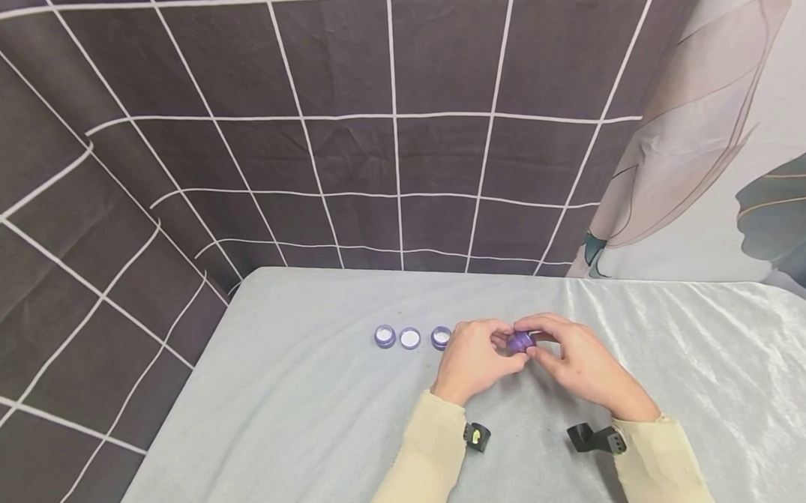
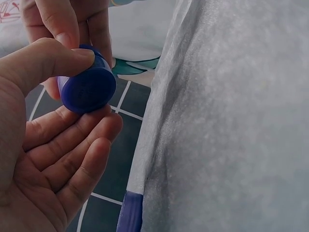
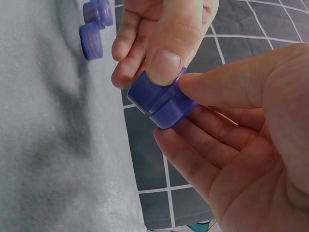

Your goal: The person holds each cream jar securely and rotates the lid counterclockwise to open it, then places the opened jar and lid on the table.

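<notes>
Between both hands is a small purple round jar (image 1: 521, 342), lifted off the table. It shows as two parts, with a narrow slit between them in the right wrist view. The left hand (image 1: 475, 359) pinches one part (image 3: 146, 92) between thumb and fingers. On the other part (image 3: 173, 111), the right hand (image 1: 579, 356) has its thumb and fingers closed from the opposite side. A flat round purple end (image 2: 89, 91) of the jar faces the left wrist camera. Just left of the left hand sits another small purple round container (image 1: 440, 338) with a white inside.
Two more purple-rimmed round pieces with white centres, one on the far left (image 1: 385, 336) and one beside it (image 1: 410, 338), stand on the table (image 1: 281, 407), covered in pale grey cloth. A dark gridded curtain (image 1: 345, 156) hangs behind; a leaf-patterned cloth (image 1: 716, 155) hangs at right.
</notes>
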